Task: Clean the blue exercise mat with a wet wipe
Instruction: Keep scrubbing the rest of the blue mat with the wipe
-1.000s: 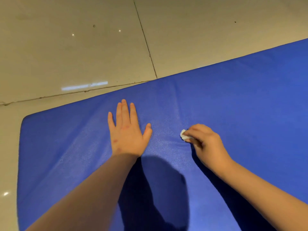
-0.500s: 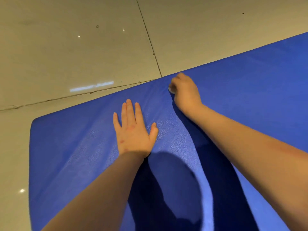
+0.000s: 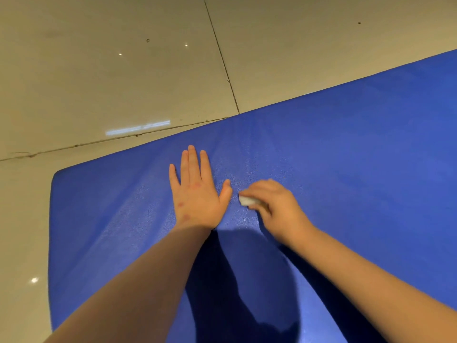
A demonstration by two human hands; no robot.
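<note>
The blue exercise mat (image 3: 346, 157) lies flat on the floor and fills most of the view. My left hand (image 3: 196, 191) presses on it palm down, fingers straight and together. Just to its right, my right hand (image 3: 274, 209) grips a small bunched white wet wipe (image 3: 247, 200) against the mat; only the wipe's left end shows past my curled fingers. The wipe sits a short gap from my left thumb.
Glossy beige floor tiles (image 3: 111, 78) with dark grout lines surround the mat at the top and left. The mat's rounded left corner (image 3: 55, 174) lies near the left side. My shadow falls on the mat below my hands.
My right hand has drawn the wipe back from the mat's far edge toward me, stopping beside my left thumb. My left hand stays pressed in place.
</note>
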